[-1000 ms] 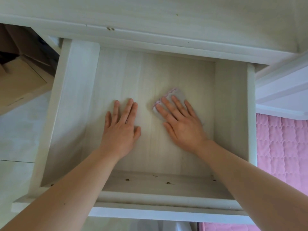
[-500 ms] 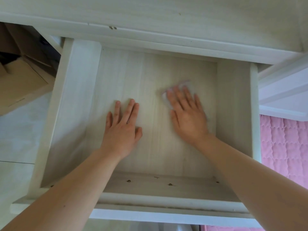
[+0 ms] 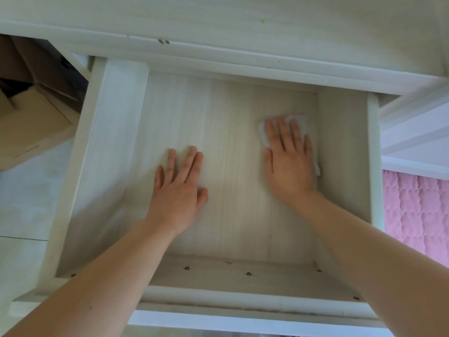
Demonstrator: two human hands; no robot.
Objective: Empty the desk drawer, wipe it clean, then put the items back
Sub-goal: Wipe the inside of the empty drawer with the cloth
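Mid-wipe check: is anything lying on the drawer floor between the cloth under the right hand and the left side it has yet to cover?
Only the left hand, resting flat on the drawer floor left of the cloth under the right hand. No other items show inside.

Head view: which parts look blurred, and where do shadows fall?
Head view: the right hand and the white cloth under it are smeared by motion blur; the left hand is sharper; soft shadow lies along the right inner wall of the drawer; straight edges bow from the wide-angle lens.
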